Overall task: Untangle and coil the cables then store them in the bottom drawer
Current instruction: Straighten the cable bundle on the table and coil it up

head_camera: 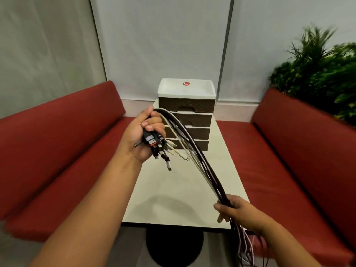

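Red benches (57, 141) flank the white worktop (173, 199), where a four-drawer unit (186, 114) stands, bottom drawer (200, 145) closed. Above it, cables (200, 166) run diagonally from left hand (143, 135), clenched around plug ends, down to right hand (234, 209), whose fingers (218, 206) grasp the bundle.

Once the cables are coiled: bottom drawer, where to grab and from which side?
Probably the recessed notch at the top centre of the front of the bottom drawer, approached from the front, the person's side. The upper drawers show that cutout. The cables, strung between the left hand and right hand, hide the bottom drawer's own.
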